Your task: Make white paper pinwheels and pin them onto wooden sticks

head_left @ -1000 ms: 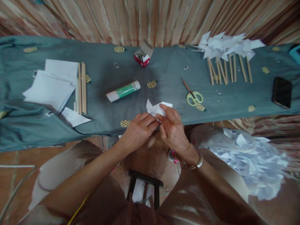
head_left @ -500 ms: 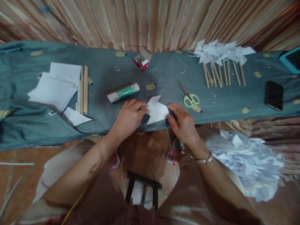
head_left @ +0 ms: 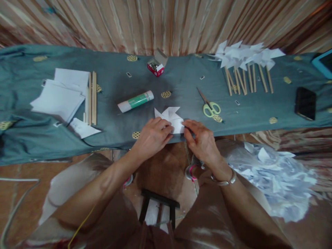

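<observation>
A white paper pinwheel (head_left: 174, 117) lies at the near edge of the cloth-covered table, its folded points facing away from me. My left hand (head_left: 155, 135) is closed on its left side, with fingers and thumb together over the paper's middle. At the right edge, my right hand (head_left: 199, 138) pinches the paper between thumb and forefinger. Beyond my left hand rests a glue stick (head_left: 136, 101) with a green label. Scissors (head_left: 209, 103) with light green handles lie to the right, past my right hand. Fingers hide part of the paper's lower left.
White paper sheets (head_left: 58, 102) and wooden sticks (head_left: 92, 98) lie at left. A small red box (head_left: 156, 68) of metal pins stands open at the back. Finished pinwheels (head_left: 241, 57) on sticks lie at back right, near a phone (head_left: 305, 103). A plastic bag (head_left: 275, 183) of folded paper sits below.
My left hand has shifted right and nearer, over the paper's lower part. Another folded point now shows at the pinwheel's upper left. My right hand stays at its right edge.
</observation>
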A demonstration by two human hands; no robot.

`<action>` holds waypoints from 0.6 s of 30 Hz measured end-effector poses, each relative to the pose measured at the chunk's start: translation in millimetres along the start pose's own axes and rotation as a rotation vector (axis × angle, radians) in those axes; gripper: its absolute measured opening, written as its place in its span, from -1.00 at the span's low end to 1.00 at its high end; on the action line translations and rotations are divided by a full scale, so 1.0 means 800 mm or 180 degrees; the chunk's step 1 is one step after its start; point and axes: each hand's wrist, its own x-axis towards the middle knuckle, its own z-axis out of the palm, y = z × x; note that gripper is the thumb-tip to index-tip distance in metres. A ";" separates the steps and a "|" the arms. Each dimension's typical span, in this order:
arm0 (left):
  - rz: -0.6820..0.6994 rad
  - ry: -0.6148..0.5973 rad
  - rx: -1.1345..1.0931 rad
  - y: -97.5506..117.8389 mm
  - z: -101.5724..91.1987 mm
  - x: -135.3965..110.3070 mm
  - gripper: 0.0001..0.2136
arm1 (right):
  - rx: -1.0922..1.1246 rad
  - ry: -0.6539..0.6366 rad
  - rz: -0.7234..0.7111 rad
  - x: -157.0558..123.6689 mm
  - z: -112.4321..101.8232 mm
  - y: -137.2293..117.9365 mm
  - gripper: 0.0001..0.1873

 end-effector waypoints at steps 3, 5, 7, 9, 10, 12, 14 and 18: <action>-0.0024 -0.0007 0.0004 0.001 0.000 0.000 -0.86 | -0.0016 -0.0043 0.0000 -0.001 -0.002 0.001 -0.68; -0.0012 -0.0018 0.0024 0.003 -0.002 0.000 -0.84 | -0.0032 -0.0101 0.0017 -0.001 -0.004 0.004 -0.66; -0.0005 -0.0030 0.0054 0.004 -0.004 0.000 -0.83 | -0.0037 -0.0151 0.0080 -0.002 -0.007 0.007 -0.63; -0.0008 -0.0016 0.0071 0.004 -0.006 -0.001 -0.83 | 0.0034 -0.0171 0.0169 -0.001 -0.010 0.009 -0.64; -0.0006 0.0014 0.0069 0.005 -0.006 -0.002 -0.82 | 0.0128 -0.0175 0.0206 -0.001 -0.012 0.010 -0.67; 0.0018 0.0107 0.0062 0.005 -0.007 -0.005 -0.81 | 0.0435 -0.0177 0.0261 -0.001 -0.014 0.010 -0.72; 0.0069 0.0197 0.0072 0.005 -0.007 -0.008 -0.80 | 0.0783 -0.0202 0.0316 0.000 -0.015 0.009 -0.73; 0.0123 0.0240 0.0079 0.007 -0.007 -0.012 -0.80 | 0.1135 -0.0286 0.0366 0.002 -0.014 0.008 -0.81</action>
